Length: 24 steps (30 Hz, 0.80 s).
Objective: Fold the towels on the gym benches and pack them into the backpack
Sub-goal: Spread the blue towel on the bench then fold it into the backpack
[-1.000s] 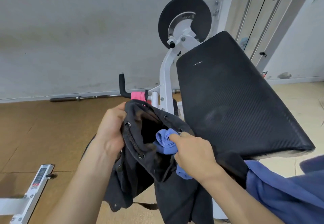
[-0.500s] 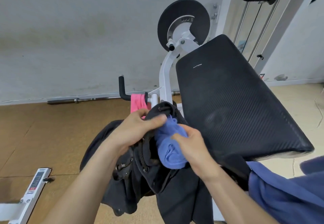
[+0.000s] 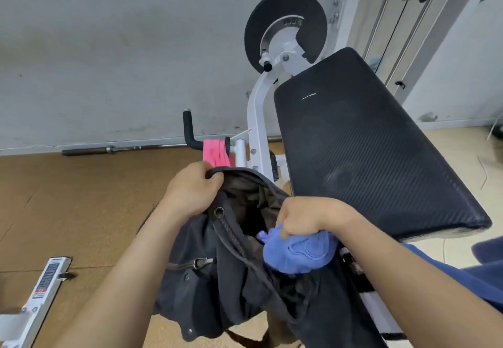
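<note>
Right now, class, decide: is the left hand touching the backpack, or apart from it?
Touching. The head view shows the left hand with fingers curled over the rim of the backpack, holding its mouth open, while the right hand grips the blue towel.

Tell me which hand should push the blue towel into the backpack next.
The right hand: it grips the blue towel at the mouth of the backpack, while the left hand holds the rim up.

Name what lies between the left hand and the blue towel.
In the head view, the open mouth of the black backpack, dark inside.
</note>
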Available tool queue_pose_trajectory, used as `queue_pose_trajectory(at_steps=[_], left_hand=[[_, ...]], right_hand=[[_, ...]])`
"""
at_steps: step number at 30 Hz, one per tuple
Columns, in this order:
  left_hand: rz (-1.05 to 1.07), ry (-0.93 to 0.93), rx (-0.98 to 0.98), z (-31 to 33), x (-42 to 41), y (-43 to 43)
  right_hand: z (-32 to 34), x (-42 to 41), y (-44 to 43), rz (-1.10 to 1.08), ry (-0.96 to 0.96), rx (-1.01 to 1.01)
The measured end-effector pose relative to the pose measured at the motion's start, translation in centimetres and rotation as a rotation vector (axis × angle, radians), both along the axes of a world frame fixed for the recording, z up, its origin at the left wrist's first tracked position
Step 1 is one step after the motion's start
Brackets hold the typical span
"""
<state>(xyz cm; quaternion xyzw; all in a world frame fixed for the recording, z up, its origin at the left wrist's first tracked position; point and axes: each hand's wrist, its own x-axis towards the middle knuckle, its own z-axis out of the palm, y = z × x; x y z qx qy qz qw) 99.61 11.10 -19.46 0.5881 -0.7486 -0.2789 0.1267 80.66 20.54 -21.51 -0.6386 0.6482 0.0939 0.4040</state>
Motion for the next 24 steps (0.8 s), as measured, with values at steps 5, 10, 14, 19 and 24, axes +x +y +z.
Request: queue_pose_trajectory(at_steps=[5,10,14,19,24], left_hand=[[0.201,0.742,0.632,-3.1,-0.3,2.1],[0.182,0.899,0.444,-0.9,-1.9,2.2],[0.105,0.984,0.334,0.7,-2.1,1.4],[0.157,0.993,0.366,-0.2,-2.1,1.3],[0.137,1.042,0.371,-0.6,-2.3,1.2]], right_hand=[[-1.9,-0.1,-0.3,-0.939,-0.602,-0.294],[-5.7,6.6,1.2,-0.534,0.131,-0.566],[-8.0,7.0,0.5,-0.513,0.109,-0.337],[-6.7,5.4,-0.5,-0.778,-0.433,-0.273],[-7.4,7.6,0.6,-0.741,-0.1,-0.381]])
